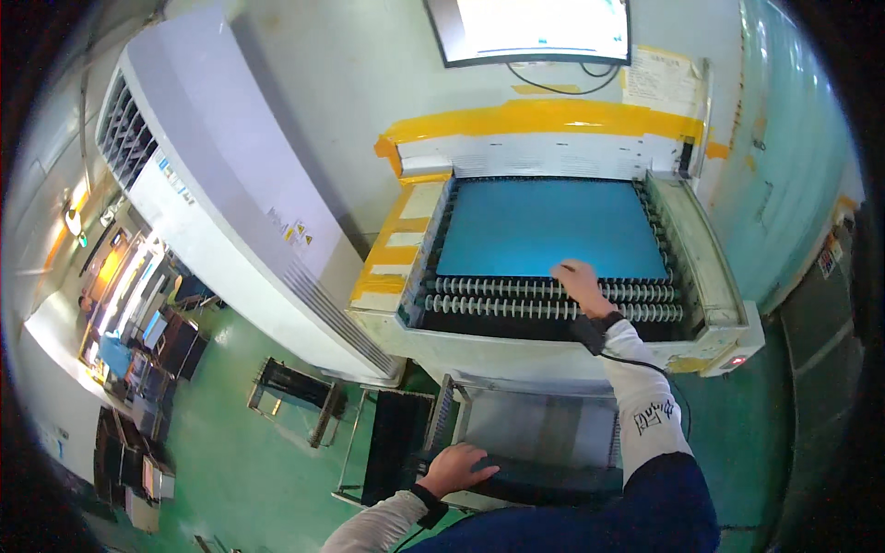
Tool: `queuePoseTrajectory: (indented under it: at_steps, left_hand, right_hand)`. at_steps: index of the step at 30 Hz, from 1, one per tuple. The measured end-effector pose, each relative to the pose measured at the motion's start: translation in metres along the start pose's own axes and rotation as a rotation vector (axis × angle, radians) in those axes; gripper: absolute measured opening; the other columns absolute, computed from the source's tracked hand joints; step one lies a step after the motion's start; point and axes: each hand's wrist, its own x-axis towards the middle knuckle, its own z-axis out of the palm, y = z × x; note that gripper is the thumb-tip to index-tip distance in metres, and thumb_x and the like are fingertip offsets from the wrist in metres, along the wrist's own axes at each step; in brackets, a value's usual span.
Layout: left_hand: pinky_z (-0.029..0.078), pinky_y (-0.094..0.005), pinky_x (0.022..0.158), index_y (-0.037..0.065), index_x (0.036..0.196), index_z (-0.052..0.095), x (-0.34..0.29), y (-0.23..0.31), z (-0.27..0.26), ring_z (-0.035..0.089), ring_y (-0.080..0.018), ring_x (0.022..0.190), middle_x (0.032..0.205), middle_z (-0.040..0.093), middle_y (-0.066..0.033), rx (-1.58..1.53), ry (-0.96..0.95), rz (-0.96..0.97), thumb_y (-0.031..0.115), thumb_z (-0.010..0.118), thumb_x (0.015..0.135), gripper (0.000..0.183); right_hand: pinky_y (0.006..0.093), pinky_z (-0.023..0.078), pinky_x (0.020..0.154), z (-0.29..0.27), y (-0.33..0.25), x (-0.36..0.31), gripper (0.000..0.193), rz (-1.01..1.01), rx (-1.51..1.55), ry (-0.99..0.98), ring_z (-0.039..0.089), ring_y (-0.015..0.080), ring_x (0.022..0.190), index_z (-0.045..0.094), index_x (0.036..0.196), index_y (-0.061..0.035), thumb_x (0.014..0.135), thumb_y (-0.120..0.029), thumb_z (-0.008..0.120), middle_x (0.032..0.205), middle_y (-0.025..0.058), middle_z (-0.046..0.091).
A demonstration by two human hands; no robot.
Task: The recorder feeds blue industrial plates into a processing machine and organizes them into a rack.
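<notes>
A blue rectangular panel lies flat on the roller bed of a white machine in front of me. My right hand is at the panel's near edge, above the rollers. Its fingers are curled together, and whether they grip the edge is hidden. Lower down, my left hand rests with fingers stretched out on the dark top edge of a rack. Greyish translucent sheets stand in that rack, between the machine and my body.
Yellow tape edges the machine's white frame. A screen hangs on the wall above. At left stands a tall white air-conditioning unit. A black-topped cart and a low frame stand on the green floor.
</notes>
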Motion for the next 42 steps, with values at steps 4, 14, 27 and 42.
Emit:
queuePoseTrajectory:
  at_steps: [4, 14, 27, 42]
  left_hand:
    - [0.054, -0.0451, 0.084, 0.004, 0.108, 0.070, 0.001, 0.007, -0.010, 0.067, -0.0349, 0.095, 0.102, 0.070, -0.0147, 0.016, -0.045, -0.058, 0.047, 0.069, 0.090, 0.047]
    - [0.054, -0.0441, 0.086, 0.004, 0.109, 0.071, 0.001, 0.008, -0.008, 0.067, -0.0341, 0.098, 0.106, 0.070, -0.0149, 0.019, -0.027, -0.052, 0.047, 0.070, 0.090, 0.048]
    - [0.054, -0.0450, 0.083, 0.005, 0.108, 0.071, 0.002, 0.000, -0.004, 0.067, -0.0344, 0.093, 0.099, 0.071, -0.0144, 0.076, 0.001, -0.025, 0.049, 0.070, 0.089, 0.049]
    - [0.053, -0.0470, 0.078, 0.006, 0.100, 0.072, 0.002, 0.006, 0.001, 0.067, -0.0370, 0.091, 0.095, 0.070, -0.0162, 0.032, 0.049, -0.038, 0.049, 0.073, 0.085, 0.045]
  right_hand:
    - [0.0551, 0.039, 0.108, 0.037, 0.002, 0.003, 0.048, -0.315, -0.441, 0.183, 0.053, 0.0399, 0.128, 0.065, 0.130, -0.0160, 0.091, -0.044, 0.064, 0.136, 0.0204, 0.059]
    - [0.0585, 0.020, 0.120, 0.033, -0.024, 0.004, 0.062, -0.096, -0.632, 0.023, 0.023, 0.0447, 0.149, 0.045, 0.152, -0.0221, 0.098, -0.050, 0.056, 0.163, 0.0175, 0.029]
    - [0.0574, 0.024, 0.119, 0.022, -0.027, 0.014, 0.065, -0.123, -0.618, 0.019, 0.028, 0.0442, 0.147, 0.047, 0.149, -0.0162, 0.095, -0.050, 0.060, 0.160, 0.0193, 0.033]
    - [0.0432, 0.047, 0.101, 0.004, -0.007, -0.243, 0.046, -0.332, -0.265, -0.604, 0.061, 0.0351, 0.117, 0.068, 0.121, -0.0055, 0.088, -0.038, 0.071, 0.126, 0.0173, 0.066]
